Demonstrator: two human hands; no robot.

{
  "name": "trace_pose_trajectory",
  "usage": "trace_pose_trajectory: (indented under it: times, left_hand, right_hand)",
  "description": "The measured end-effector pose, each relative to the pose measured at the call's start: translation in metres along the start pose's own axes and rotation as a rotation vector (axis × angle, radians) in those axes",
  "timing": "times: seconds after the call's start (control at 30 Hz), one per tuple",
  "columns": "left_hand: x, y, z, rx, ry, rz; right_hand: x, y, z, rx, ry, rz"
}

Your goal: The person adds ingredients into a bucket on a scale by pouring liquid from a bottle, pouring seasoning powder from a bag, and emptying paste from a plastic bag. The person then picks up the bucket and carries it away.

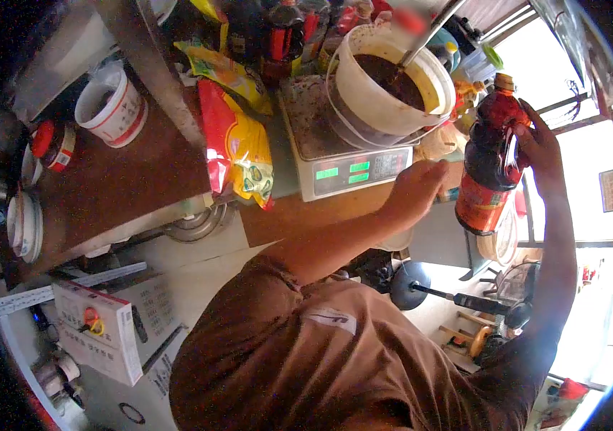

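Note:
My right hand (542,151) is wrapped round the upper part of a large plastic bottle of dark liquid (489,154) with an orange-red label. The bottle stands nearly upright in the air, its tan top uppermost. Beside the scale's front corner, my left hand (421,190) is closed; whatever its curled fingers hold, if anything, is hidden. A digital scale (313,178) with lit green displays bears a white bucket (353,108). Inside the bucket lies a dark brown mass (385,77), with a metal handle (428,34) sticking out.
Red and yellow bags (238,147) lie left of the scale, with several bottles (282,43) behind. A white tub (112,111) and a red-lidded jar (55,146) stand on the brown surface at left. A printed carton (98,334) is lower down. Bright windows (593,165) are at right.

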State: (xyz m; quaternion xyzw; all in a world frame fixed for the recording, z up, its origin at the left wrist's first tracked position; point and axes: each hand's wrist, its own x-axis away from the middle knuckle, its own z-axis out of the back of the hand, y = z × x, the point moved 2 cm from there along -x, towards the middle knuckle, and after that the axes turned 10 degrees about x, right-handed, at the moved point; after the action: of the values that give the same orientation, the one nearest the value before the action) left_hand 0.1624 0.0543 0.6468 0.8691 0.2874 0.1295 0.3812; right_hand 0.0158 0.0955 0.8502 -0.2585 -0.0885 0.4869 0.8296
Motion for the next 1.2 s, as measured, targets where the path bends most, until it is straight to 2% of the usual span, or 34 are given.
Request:
trace_pose_trajectory:
  times: [0.13, 0.2, 0.27, 0.3, 0.33, 0.4, 0.43, 0.5, 0.53, 0.57, 0.6, 0.63, 0.7, 0.73, 0.8, 0.83, 0.93, 0.97, 1.0, 1.1, 1.13, 1.2]
  left_hand:
    - [0.025, -0.010, 0.017, -0.003, 0.018, 0.025]
    - [0.034, -0.024, 0.030, -0.073, -0.110, 0.042]
    - [0.045, -0.024, 0.038, -0.148, -0.133, -0.006]
    - [0.050, -0.022, 0.041, -0.217, -0.141, -0.058]
    - [0.053, -0.011, 0.040, -0.223, -0.165, -0.052]
    - [0.060, 0.008, 0.036, -0.327, -0.144, 0.087]
    - [0.060, 0.008, 0.035, -0.336, -0.159, 0.094]
    - [0.057, 0.008, 0.030, -0.065, -0.211, 0.100]
    - [0.058, 0.012, 0.024, -0.076, -0.223, 0.109]
    - [0.059, 0.019, 0.016, -0.169, -0.206, 0.138]
    - [0.057, 0.022, 0.009, -0.261, -0.188, 0.165]
    - [0.054, 0.020, 0.007, -0.273, -0.199, 0.172]
    - [0.046, 0.014, -0.001, -0.227, -0.249, 0.073]
    - [0.040, 0.006, -0.004, -0.238, -0.255, 0.080]
    - [0.028, -0.006, -0.010, -0.437, -0.147, -0.196]
    - [0.024, -0.009, -0.018, -0.455, -0.149, -0.194]
    - [0.009, -0.012, -0.047, -0.393, -0.144, -0.205]
    - [0.004, -0.013, -0.056, -0.629, -0.192, -0.254]
    - [0.000, -0.016, -0.064, -0.865, -0.243, -0.298]
    - [-0.018, -0.040, -0.079, -1.096, -0.308, -0.320]
    - [-0.023, -0.047, -0.085, -1.136, -0.326, -0.339]
    - [-0.029, -0.054, -0.097, -1.220, -0.321, -0.266]
  right_hand:
    - [0.017, 0.014, -0.003, -0.164, 0.073, 0.010]
    - [0.026, 0.028, -0.005, -0.188, 0.093, 0.029]
    - [0.038, 0.034, -0.013, -0.280, 0.194, 0.030]
    - [0.046, 0.042, -0.011, -0.208, 0.169, 0.033]
    - [0.053, 0.046, -0.015, -0.308, 0.185, 0.048]
    - [0.069, 0.048, -0.027, -0.463, 0.206, 0.048]
    - [0.075, 0.053, -0.031, -0.405, 0.179, 0.008]
    - [0.086, 0.078, -0.043, -0.538, 0.128, 0.030]
    - [0.092, 0.083, -0.051, -0.556, 0.142, 0.005]
    - [0.099, 0.087, -0.056, -0.574, 0.158, -0.020]
    - [0.108, 0.094, -0.054, -0.438, 0.085, -0.159]
    - [0.113, 0.103, -0.061, -0.548, 0.076, -0.121]
    - [0.121, 0.118, -0.075, -0.711, 0.080, -0.035]
    - [0.127, 0.119, -0.078, -0.831, 0.036, -0.067]
    - [0.136, 0.136, -0.086, -0.869, 0.025, -0.066]
    - [0.139, 0.147, -0.091, -0.894, 0.006, -0.057]
    - [0.148, 0.173, -0.095, -0.840, -0.018, -0.054]
    - [0.150, 0.180, -0.095, -0.831, -0.048, -0.058]
    - [0.151, 0.193, -0.096, -0.619, -0.024, -0.024]
    - [0.155, 0.219, -0.096, -0.571, -0.098, -0.041]
    - [0.153, 0.222, -0.091, -0.505, -0.021, 0.063]
    - [0.154, 0.236, -0.090, -0.476, -0.038, 0.066]
